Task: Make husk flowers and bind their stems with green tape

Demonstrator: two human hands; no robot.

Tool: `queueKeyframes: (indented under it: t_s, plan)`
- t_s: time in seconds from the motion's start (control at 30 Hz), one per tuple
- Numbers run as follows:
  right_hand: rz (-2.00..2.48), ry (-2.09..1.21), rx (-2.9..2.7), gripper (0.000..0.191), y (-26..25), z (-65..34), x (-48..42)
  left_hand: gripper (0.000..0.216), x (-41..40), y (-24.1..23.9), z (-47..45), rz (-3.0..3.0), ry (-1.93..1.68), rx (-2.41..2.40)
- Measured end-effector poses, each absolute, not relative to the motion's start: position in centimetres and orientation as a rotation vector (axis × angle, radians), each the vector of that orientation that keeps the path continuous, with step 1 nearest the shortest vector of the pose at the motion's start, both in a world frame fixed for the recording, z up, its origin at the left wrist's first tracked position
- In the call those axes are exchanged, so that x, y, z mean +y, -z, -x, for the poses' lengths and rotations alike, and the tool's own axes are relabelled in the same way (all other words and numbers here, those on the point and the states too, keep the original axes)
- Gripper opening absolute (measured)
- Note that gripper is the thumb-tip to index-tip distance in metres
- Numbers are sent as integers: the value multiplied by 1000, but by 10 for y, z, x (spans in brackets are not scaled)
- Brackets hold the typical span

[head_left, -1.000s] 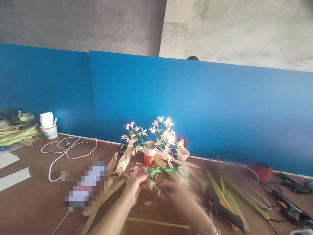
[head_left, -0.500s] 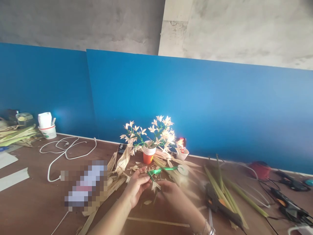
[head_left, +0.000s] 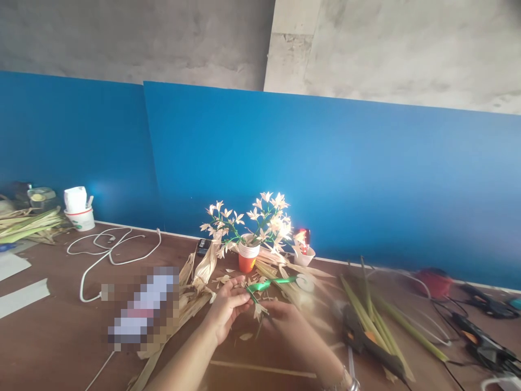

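Above the table my left hand is closed, thumb and fingers pinching a thin stem wrapped in green tape. A small pale corn-husk flower hangs at the stem's lower end. My right hand is closed at the flower, its fingertips against the petals and partly hidden. From the stem a strip of shiny green tape runs right to a blurred tape roll. Just beyond my hands, an orange and white paper cup holds green-stemmed branches with several pale husk flowers.
Dried husks lie left of my hands, beside a pixelated patch. A black glue gun lies right, near green leaf strips. A white cable loops at left. A small white cup stands by the blue partition.
My right hand has shifted very slightly to the right at the flower. My left hand keeps its pinch on the stem, and the tape strip stays stretched to the roll.
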State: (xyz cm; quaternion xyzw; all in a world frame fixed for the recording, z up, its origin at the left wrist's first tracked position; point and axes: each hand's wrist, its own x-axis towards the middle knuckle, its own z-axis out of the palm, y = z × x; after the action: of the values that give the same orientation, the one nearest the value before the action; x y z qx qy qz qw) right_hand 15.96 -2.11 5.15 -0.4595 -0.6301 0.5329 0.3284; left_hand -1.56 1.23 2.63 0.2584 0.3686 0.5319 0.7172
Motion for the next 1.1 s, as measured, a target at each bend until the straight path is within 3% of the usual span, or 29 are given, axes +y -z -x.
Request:
queueKeyframes:
  t_s: [0.63,0.87,1.1]
  plan:
    - [1154,-1456,-1608,41,-49,-165,-20,58,10,-33,20,-585,-1158,803]
    - [1122,-1583,-1446,46,-24,-165,-15,57,11,-32,20,-605,-1131,787]
    - [1089,-1556,-1518,43,-31,-168,-15,53,11,-32,22,-604,-1101,770]
